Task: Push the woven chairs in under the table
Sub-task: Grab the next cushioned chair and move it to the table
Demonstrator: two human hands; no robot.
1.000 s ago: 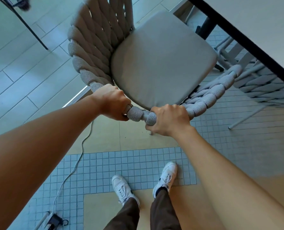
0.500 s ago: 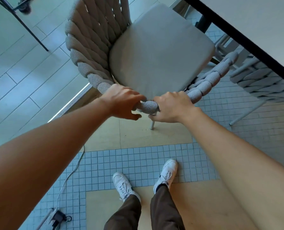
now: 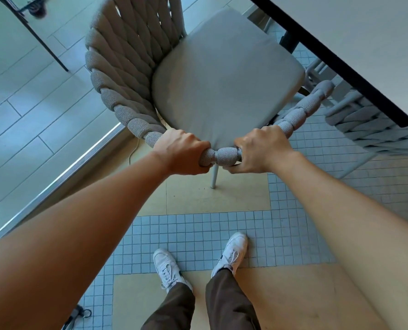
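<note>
Left hand (image 3: 179, 151) and right hand (image 3: 261, 150) both clenched on the top rail of the woven chair (image 3: 222, 75), side by side. Chair seat mostly out from the worktop (image 3: 365, 32); second woven chair (image 3: 374, 129) partly under it, to the right.

White sneakers (image 3: 231, 252) stand on small blue mosaic tiles (image 3: 193, 234); a black stand leg (image 3: 38, 39) crosses pale planks (image 3: 26, 110).
</note>
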